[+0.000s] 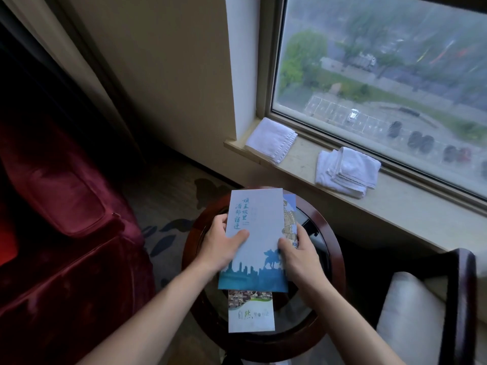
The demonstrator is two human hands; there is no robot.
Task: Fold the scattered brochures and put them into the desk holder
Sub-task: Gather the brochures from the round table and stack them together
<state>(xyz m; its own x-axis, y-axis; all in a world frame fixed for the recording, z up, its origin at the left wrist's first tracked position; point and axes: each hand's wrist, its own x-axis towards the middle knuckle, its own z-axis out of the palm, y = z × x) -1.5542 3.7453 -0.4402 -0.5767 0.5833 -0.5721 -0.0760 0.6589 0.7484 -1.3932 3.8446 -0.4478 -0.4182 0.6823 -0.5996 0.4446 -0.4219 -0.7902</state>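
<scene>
Brochure (257,233) up in both hands now, pale blue cover facing me, skyline and horseman along its lower edge. My left hand (220,248) pinches the left edge, thumb laid across the cover, fingers behind. My right hand (295,255) grips the right edge the same way, and there's an illustrated panel (288,219) peeking out behind that side, so by my reckoning this one isn't folded flush yet. It hovers over the round glass-topped side table (326,233), and a second brochure (250,312) lies flat on the glass just below, its top edge tucked out of sight under the one I'm holding.

Trouble spots, as I see them: if I press the crease while that back panel sits skewed, the fold sets crooked and the edges won't match. Paper this glossy could also slide between my thumbs, and a drop lands it on the glass or off the rim to the carpet. And the desk holder? Not in sight anywhere, so I'll have to look around for it. Folded white towels (345,171) on the window sill (411,206), red armchair (66,233) to my left.
</scene>
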